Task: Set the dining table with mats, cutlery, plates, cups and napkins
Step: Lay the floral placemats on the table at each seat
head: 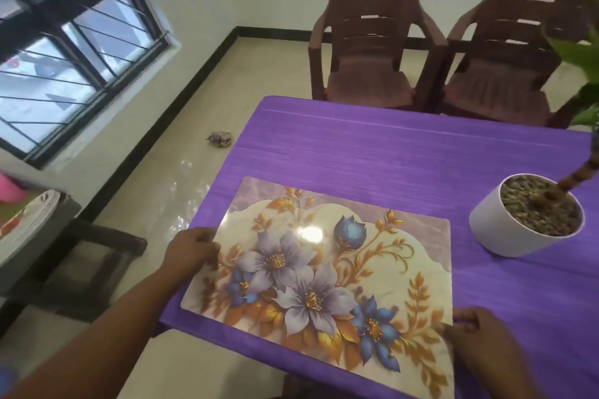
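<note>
- A floral placemat point(327, 272), printed with blue and lilac flowers and gold leaves, lies flat on the near left part of the desk point(389, 152), which wears a purple cloth; the mat's near left corner reaches the desk's edge.
- The left hand point(191, 248) grips the mat's left short edge, fingers curled over it and touching the glossy surface.
- The right hand point(476, 330) holds the mat's near right edge, thumb and fingers curled and pinching the rim.
- Just beyond the mat's right end, close to it but apart, stands a white plant pot point(525, 217) filled with pebbles; a ringed stem rises from it and green leaves point(580, 52) spread across the right border of the view.
- At the left, beside the desk, a dark side table point(81, 256) carries a stack of patterned mats point(29, 220), with something pink behind.
- A crumpled wrapper point(220, 139) lies on the glossy tiled floor point(181, 178) near the desk's far left corner.
- Two brown plastic chairs point(372, 52) stand at the desk's far side.
- A barred window point(71, 45) fills the left wall.
</note>
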